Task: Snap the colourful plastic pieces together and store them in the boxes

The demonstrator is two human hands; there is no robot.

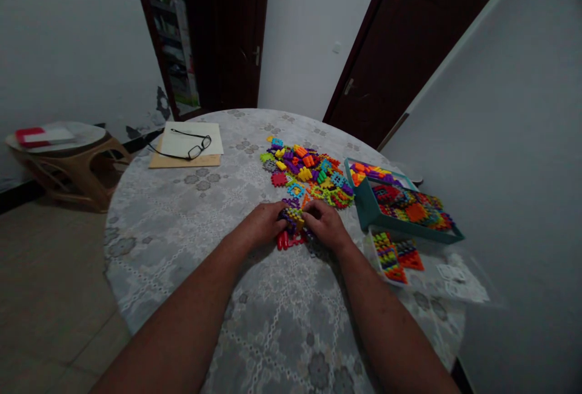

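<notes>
My left hand (264,222) and my right hand (325,224) meet over the middle of a round table (182,230), both closed on a small cluster of interlocked plastic blocks (292,218). The cluster is purple and yellow on top, with red pieces (286,240) showing under it against the cloth. Just beyond my fingers lies a loose pile of bright blocks (309,173) in several colours.
A teal box (364,206) with coloured blocks and printed pictures stands to the right, with a clear bag and leaflet (454,282) near it. Glasses (195,148) lie on papers (182,160) at the far left. A low side table (68,151) stands beyond, dark doors behind.
</notes>
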